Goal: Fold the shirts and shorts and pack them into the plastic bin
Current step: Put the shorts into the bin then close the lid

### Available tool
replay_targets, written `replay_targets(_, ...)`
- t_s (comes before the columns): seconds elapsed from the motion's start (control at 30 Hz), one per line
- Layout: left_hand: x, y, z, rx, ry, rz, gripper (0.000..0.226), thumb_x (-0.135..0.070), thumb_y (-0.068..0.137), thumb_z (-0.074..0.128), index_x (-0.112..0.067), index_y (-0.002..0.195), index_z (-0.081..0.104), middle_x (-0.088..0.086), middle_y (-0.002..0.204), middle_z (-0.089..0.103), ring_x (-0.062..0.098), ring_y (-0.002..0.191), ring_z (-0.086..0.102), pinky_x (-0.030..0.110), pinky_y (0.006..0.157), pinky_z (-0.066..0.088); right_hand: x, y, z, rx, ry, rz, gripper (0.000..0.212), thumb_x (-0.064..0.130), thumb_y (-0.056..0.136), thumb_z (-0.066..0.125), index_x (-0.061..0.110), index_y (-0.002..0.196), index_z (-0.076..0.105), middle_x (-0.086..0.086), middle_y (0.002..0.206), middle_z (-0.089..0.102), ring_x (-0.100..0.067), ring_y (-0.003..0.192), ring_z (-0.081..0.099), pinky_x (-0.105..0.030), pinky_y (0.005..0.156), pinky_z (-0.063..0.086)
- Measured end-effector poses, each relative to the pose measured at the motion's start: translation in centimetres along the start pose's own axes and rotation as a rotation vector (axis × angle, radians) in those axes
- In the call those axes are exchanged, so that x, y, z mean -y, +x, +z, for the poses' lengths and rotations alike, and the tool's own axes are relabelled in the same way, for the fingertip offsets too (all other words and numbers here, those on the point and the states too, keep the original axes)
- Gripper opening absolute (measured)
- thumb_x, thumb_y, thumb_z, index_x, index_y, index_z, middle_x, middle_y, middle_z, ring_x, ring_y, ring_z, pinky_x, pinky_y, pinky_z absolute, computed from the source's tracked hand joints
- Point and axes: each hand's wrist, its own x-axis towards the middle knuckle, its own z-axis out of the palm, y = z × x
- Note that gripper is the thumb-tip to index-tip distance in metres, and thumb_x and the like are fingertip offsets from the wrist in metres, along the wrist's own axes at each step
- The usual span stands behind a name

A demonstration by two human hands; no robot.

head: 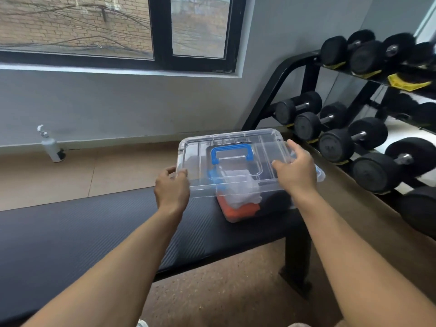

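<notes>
We are holding the clear lid (232, 161) over the plastic bin (238, 212), one hand at each short end. Our left hand (171, 188) is pinching the lid's near-left corner, thumb on top and fingers curled under the rim; our right hand (296, 172) is clamped on the right edge, fingers wrapped over it. The bin is sitting near the right end of the black padded bench (94, 223), and inside it folded clothes (238, 193) are showing, white on top of orange, with something dark alongside.

The risk, as we are judging it, is the lid coming down askew. It is tilting a little and sitting left of and beyond the bin, so one rim could catch while the other rides up. The white fabric looks heaped near the top, and a fold could get pinched under the rim and keep the lid from seating. The blue handle (232, 153) is lying flat, so it is not in our way. Pressing hard on the right could also push the bin toward the bench's end, which is close by.

For room, we are finding plenty of bench surface to the left. To the right, the dumbbell rack (354, 128) is standing near, with only a strip of floor between, so our right elbow has less freedom there.
</notes>
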Motion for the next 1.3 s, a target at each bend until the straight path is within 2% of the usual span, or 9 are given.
replay_targets(0.17, -0.7, -2.6, 2.3, 0.124, 0.085, 0.148, 0.037, -0.039, 0.1, 0.053, -0.018, 0.13, 0.058, -0.001, 0.119, 0.065, 0.018, 0.11, 0.061, 0.032, 0.087, 0.043, -3.6, 1.7, -1.9, -0.199, -0.048, 0.005, 0.032, 0.007, 0.09, 0.06, 0.024, 0.118, 0.064, -0.002, 0.133, 0.052, -0.015, 0.114, 0.055, -0.03, 0.094, 0.048)
replay_targets(0.3, 0.2, -4.1, 4.3, 0.317, 0.216, 0.269, 0.057, -0.037, 0.105, 0.046, -0.021, 0.157, 0.029, -0.002, 0.162, 0.032, 0.018, 0.148, 0.03, 0.044, 0.121, 0.028, -5.1, 2.6, -2.5, -0.321, 0.076, 0.126, 0.022, 0.023, 0.089, 0.064, 0.026, 0.111, 0.066, 0.002, 0.127, 0.056, -0.016, 0.115, 0.056, -0.029, 0.094, 0.046)
replay_targets(0.47, 0.9, -5.2, 6.0, 0.394, 0.328, 0.322, 0.07, -0.042, 0.105, 0.044, -0.022, 0.162, 0.009, -0.007, 0.17, 0.005, 0.011, 0.156, -0.003, 0.041, 0.127, 0.004, -5.9, 2.8, -3.0, -0.315, 0.224, 0.267, 0.036, 0.026, 0.09, 0.063, 0.029, 0.126, 0.059, -0.001, 0.141, 0.055, -0.019, 0.127, 0.053, -0.034, 0.1, 0.047)
replay_targets(0.57, 0.9, -5.2, 6.5, 0.37, 0.312, 0.334, 0.071, -0.042, 0.103, 0.049, -0.022, 0.161, 0.014, -0.004, 0.169, 0.013, 0.017, 0.156, 0.004, 0.049, 0.127, 0.01, -6.3, 2.7, -3.0, -0.255, 0.201, 0.3, 0.042, 0.023, 0.092, 0.062, 0.028, 0.133, 0.054, -0.002, 0.138, 0.056, -0.02, 0.12, 0.057, -0.044, 0.101, 0.052)
replay_targets(0.73, 0.9, -4.9, 6.4, 0.347, 0.303, 0.286, 0.073, -0.043, 0.1, 0.056, -0.023, 0.16, 0.021, 0.0, 0.166, 0.021, 0.021, 0.155, 0.013, 0.052, 0.125, 0.018, -6.5, 2.6, -3.0, -0.207, 0.151, 0.299, 0.043, 0.025, 0.095, 0.062, 0.025, 0.136, 0.051, -0.003, 0.129, 0.057, -0.018, 0.108, 0.058, -0.038, 0.088, 0.056)
replay_targets(0.87, 0.5, -4.7, 6.0, 0.302, 0.2, 0.21, 0.065, -0.036, 0.096, 0.062, -0.029, 0.154, 0.034, 0.003, 0.148, 0.047, 0.023, 0.131, 0.051, 0.04, 0.102, 0.048, -5.9, 2.5, -3.0, -0.244, 0.178, 0.32, 0.041, 0.022, 0.089, 0.067, 0.024, 0.129, 0.056, -0.002, 0.124, 0.06, -0.018, 0.104, 0.059, -0.035, 0.083, 0.057)
replay_targets(0.93, 0.0, -4.6, 5.5, 0.232, 0.204, 0.209, 0.057, -0.026, 0.097, 0.058, -0.026, 0.151, 0.04, 0.002, 0.142, 0.051, 0.02, 0.12, 0.054, 0.036, 0.091, 0.048, -5.4, 2.2, -2.7, -0.232, 0.171, 0.306, 0.042, 0.024, 0.087, 0.07, 0.023, 0.127, 0.058, 0.0, 0.121, 0.06, -0.016, 0.101, 0.059, -0.027, 0.07, 0.052)
replay_targets(1.03, -0.6, -3.5, 4.0, 0.091, 0.208, 0.186, 0.055, -0.023, 0.096, 0.056, -0.025, 0.149, 0.044, 0.007, 0.144, 0.052, 0.027, 0.127, 0.051, 0.044, 0.103, 0.046, -4.4, 1.3, -1.5, -0.16, 0.155, 0.275, 0.041, 0.027, 0.088, 0.072, 0.023, 0.127, 0.059, 0.001, 0.117, 0.059, -0.014, 0.099, 0.058, -0.022, 0.061, 0.044)
replay_targets(1.3, -0.9, -0.1, -0.7, -0.054, 0.211, 0.15, 0.052, -0.026, 0.092, 0.053, -0.03, 0.144, 0.052, 0.011, 0.138, 0.059, 0.032, 0.121, 0.056, 0.052, 0.102, 0.049, -2.7, -0.1, 2.4, 0.024, 0.15, 0.18, 0.03, 0.03, 0.089, 0.072, 0.026, 0.116, 0.058, 0.007, 0.102, 0.059, -0.004, 0.082, 0.056, -0.026, 0.068, 0.051)
